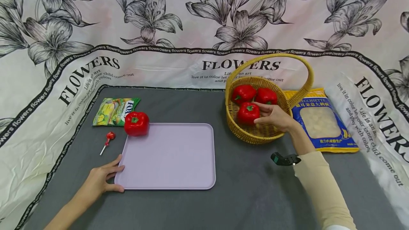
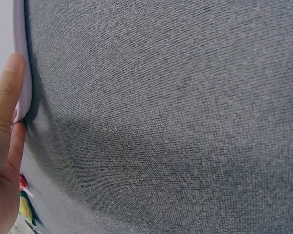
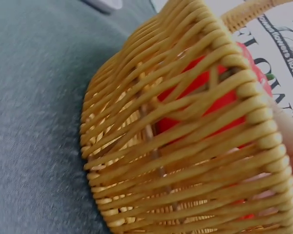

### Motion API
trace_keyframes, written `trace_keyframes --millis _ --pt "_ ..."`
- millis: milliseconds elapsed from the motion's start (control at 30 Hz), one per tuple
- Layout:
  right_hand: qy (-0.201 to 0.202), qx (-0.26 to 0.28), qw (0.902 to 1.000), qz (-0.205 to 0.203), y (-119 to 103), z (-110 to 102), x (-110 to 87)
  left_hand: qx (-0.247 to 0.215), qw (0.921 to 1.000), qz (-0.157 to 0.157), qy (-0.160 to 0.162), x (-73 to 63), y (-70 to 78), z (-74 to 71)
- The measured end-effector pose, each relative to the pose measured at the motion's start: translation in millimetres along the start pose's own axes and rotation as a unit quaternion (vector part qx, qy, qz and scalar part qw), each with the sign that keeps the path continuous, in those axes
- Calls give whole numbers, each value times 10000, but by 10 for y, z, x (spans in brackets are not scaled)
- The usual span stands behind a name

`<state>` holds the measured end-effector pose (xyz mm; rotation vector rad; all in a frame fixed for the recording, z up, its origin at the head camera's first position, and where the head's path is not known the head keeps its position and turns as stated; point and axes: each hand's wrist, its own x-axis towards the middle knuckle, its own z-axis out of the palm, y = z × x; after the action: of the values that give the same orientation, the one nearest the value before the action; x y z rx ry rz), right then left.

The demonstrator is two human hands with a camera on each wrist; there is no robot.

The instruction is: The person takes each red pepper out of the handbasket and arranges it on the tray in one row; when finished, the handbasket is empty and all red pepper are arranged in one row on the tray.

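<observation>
In the head view, my right hand reaches into a yellow wicker basket. Its thumb and fingers grip the right side of the nearest red bell pepper. Two more red bell peppers, one at left and one at right, lie behind it. The basket's weave partly hides a pepper in the right wrist view. My left hand holds a pale lilac tray at its near left corner, thumb along the front rim. Another red bell pepper sits at the tray's far left corner.
Left of the tray lies a red lollipop, with a green and yellow snack packet behind it. A blue and yellow pasta bag lies right of the basket, beside the right forearm. The basket's tall handle arches above its opening.
</observation>
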<state>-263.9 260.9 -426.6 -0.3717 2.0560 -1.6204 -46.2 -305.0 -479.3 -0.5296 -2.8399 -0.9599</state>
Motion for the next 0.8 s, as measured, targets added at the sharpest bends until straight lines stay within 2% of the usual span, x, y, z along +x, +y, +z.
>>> trace_keyframes --millis 267,400,633,800 --pt "-27 381 9991 172 46 -53 -13 122 9995 -194 -196 14 28 -18" --pt "7 425 9989 179 43 -41 2 122 9997 -150 -168 11 25 -23" --pt "138 -384 9991 -91 29 37 45 137 9997 -139 -157 3 26 -23" --pt "259 -781 9964 -219 18 75 54 138 9999 8 -44 -5 9 -6"
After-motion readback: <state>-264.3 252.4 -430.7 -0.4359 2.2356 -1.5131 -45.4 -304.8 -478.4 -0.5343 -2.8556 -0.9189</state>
